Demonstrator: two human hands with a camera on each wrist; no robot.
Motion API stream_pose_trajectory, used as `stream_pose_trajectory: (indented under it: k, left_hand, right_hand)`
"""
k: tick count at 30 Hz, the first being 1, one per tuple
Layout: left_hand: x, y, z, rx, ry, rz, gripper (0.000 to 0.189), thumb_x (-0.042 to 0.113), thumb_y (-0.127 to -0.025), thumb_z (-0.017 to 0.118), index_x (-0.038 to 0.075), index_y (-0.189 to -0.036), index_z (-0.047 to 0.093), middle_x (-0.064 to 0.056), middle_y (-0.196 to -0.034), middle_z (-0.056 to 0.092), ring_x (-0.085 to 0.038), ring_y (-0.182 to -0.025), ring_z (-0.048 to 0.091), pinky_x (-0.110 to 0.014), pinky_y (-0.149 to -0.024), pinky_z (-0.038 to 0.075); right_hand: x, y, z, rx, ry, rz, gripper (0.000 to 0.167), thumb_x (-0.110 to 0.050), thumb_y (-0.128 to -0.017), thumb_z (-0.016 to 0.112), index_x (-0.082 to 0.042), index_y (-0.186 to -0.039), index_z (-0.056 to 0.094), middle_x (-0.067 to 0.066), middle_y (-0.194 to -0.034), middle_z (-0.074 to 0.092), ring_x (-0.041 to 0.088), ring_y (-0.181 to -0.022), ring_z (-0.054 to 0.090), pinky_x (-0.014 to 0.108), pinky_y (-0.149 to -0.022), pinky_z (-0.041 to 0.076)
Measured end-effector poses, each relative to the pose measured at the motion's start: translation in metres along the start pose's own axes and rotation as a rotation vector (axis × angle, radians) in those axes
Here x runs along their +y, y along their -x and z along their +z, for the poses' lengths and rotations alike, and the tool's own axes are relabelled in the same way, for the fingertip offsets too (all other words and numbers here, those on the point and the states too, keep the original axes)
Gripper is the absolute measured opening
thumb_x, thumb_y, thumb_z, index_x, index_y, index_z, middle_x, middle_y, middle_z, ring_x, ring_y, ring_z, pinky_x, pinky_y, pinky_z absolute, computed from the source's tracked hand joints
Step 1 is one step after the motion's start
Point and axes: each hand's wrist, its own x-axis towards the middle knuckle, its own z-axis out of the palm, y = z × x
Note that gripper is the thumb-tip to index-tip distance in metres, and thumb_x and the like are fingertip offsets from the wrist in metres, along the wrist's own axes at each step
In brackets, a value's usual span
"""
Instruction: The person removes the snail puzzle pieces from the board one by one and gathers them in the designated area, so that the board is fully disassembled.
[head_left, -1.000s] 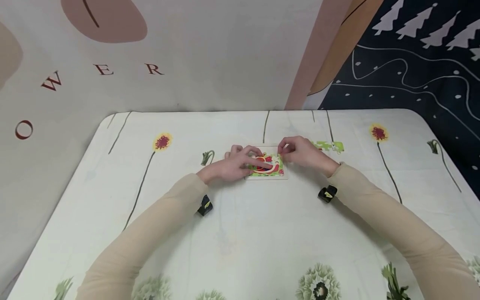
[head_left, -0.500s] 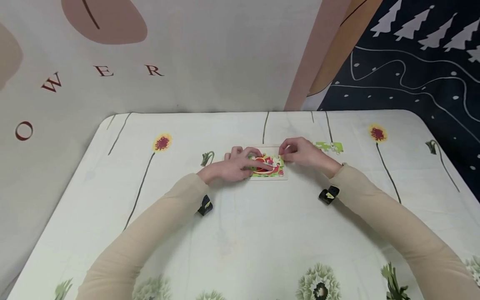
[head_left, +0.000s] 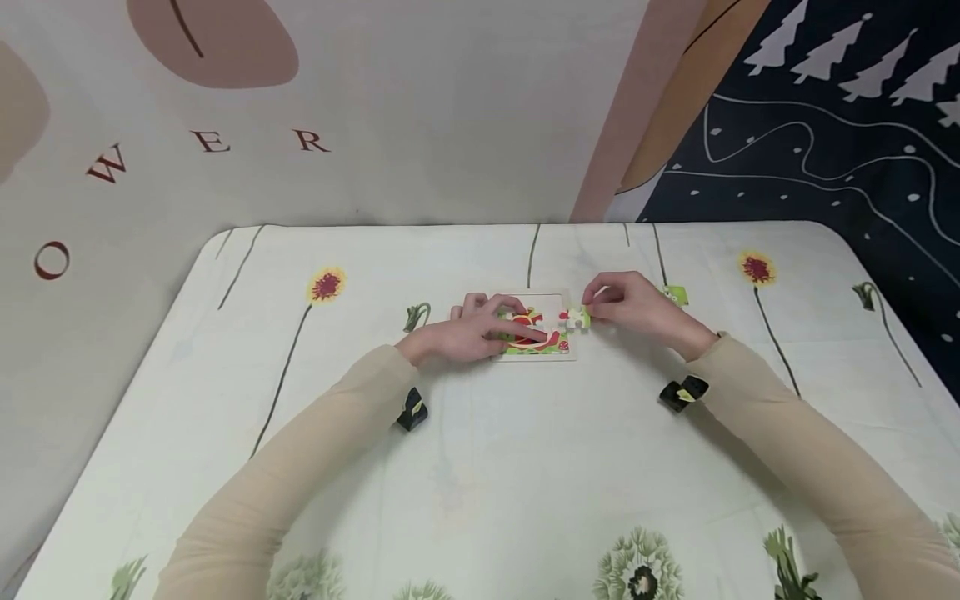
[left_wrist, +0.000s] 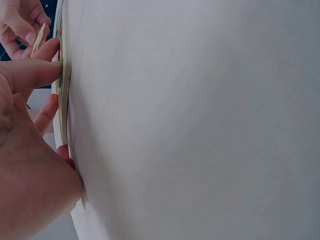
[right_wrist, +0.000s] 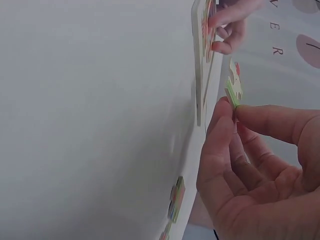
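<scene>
A small jigsaw puzzle board (head_left: 553, 302) lies on the table, partly filled with red and green pieces; its upper right part shows bare. My left hand (head_left: 478, 330) rests on it from the left, fingers spread and fairly straight, with fingertips on the pieces. In the left wrist view, the thumb and fingers touch the face of the board (left_wrist: 65, 100). My right hand (head_left: 637, 307) pinches a green, white and red puzzle piece (right_wrist: 234, 85) between thumb and fingers. The piece is raised and tilted beside the board's right edge.
Loose green puzzle pieces (head_left: 677, 295) lie right of the board, partly hidden behind my right hand. In the right wrist view, a loose piece (right_wrist: 176, 200) sits low on the table. A flower-print cloth (head_left: 480, 467) covers the tabletop, with printed fabric walls behind.
My right hand has moved right, drawing the puzzle piece from the board's upper right area to beyond its edge. The left hand stays almost still. More of the loose pieces is now hidden.
</scene>
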Motion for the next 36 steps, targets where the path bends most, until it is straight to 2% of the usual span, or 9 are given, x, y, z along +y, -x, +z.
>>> stream_pose_trajectory:
  k: [8,14,20,27,36]
  left_hand:
    - [0.001,0.001,-0.001,-0.006,0.017,0.01,0.046,0.014,-0.099,0.048,0.039,-0.137,0.055,0.005,-0.151,0.02,-0.033,-0.129,0.007,-0.045,-0.093,0.018]
    - [-0.001,-0.001,0.0,-0.006,0.029,0.017,0.045,0.015,-0.099,0.047,0.037,-0.137,0.056,0.005,-0.15,0.022,-0.033,-0.129,0.005,-0.046,-0.094,0.017]
    - [-0.004,-0.001,0.001,-0.005,0.036,0.012,0.044,0.015,-0.099,0.048,0.036,-0.136,0.056,0.005,-0.149,0.022,-0.032,-0.127,0.006,-0.046,-0.093,0.017]
    - [-0.003,0.001,0.001,-0.003,0.041,0.009,0.044,0.015,-0.099,0.048,0.036,-0.137,0.056,0.005,-0.15,0.021,-0.033,-0.13,0.005,-0.048,-0.096,0.016]
    - [-0.004,0.0,0.001,-0.006,0.034,0.022,0.044,0.014,-0.098,0.049,0.034,-0.137,0.056,0.004,-0.15,0.021,-0.034,-0.128,0.006,-0.045,-0.093,0.017]
  right_hand:
    - [0.008,0.012,-0.015,0.026,0.0,0.004,0.014,-0.007,-0.094,0.061,0.002,-0.104,0.062,0.016,-0.099,0.066,0.021,-0.086,0.061,0.027,-0.073,0.05]
    - [0.017,0.024,-0.028,0.059,0.005,0.01,0.017,-0.008,-0.094,0.06,0.003,-0.108,0.062,0.02,-0.109,0.064,0.018,-0.081,0.061,0.027,-0.07,0.051]
    - [0.024,0.029,-0.038,0.089,0.016,0.022,0.018,-0.006,-0.095,0.059,0.005,-0.11,0.059,0.019,-0.102,0.063,0.011,-0.078,0.059,0.026,-0.069,0.05]
    - [0.032,0.036,-0.047,0.115,0.017,0.016,0.02,-0.007,-0.095,0.059,0.005,-0.11,0.059,0.016,-0.099,0.062,0.01,-0.077,0.059,0.024,-0.07,0.049]
    - [0.044,0.047,-0.058,0.142,0.068,0.053,0.022,-0.011,-0.096,0.059,0.004,-0.112,0.059,0.019,-0.107,0.058,0.01,-0.082,0.058,0.024,-0.069,0.048]
